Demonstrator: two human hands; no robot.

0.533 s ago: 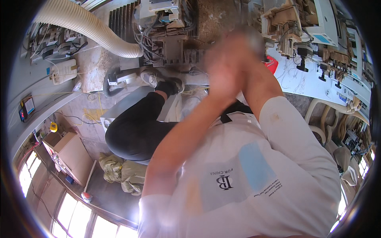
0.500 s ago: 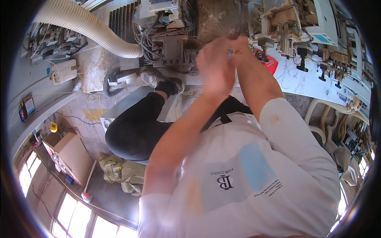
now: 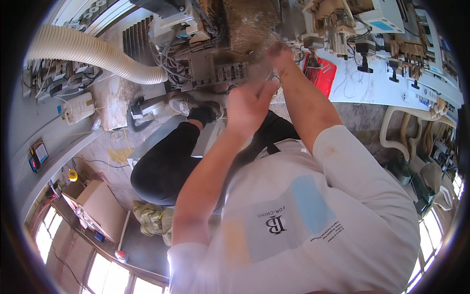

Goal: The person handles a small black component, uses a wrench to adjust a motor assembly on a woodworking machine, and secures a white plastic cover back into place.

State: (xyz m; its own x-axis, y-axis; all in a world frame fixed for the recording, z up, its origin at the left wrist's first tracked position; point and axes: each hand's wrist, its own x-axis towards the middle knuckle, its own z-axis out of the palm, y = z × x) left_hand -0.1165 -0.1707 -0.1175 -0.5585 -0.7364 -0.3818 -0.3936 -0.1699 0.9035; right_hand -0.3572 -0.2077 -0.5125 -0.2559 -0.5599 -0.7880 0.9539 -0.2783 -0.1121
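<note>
My left hand (image 3: 247,108) is in front of my lap, fingers curled and thumb raised. Motion blurs it, and a thin dark shape by its fingers is too smeared to name. Farther forward, my right hand (image 3: 281,55) reaches to the dusty machine bed (image 3: 252,24), beside the clamps. Its fingers are blurred and partly hidden, so what it touches cannot be made out. Close to its right lies a red case or tray (image 3: 320,77) on a white surface.
Black clamp knobs (image 3: 365,63) hang over the white machine panel (image 3: 357,88) at the right. A ribbed white hose (image 3: 98,54) crosses the upper left to the cable-covered machine block (image 3: 203,66). A cardboard box (image 3: 103,201) and a crumpled olive sheet (image 3: 149,218) are lower left.
My left hand has drawn back toward my body, away from my right hand. The view has tilted slightly, and more of the red case shows. My right hand remains by the machine bed.
</note>
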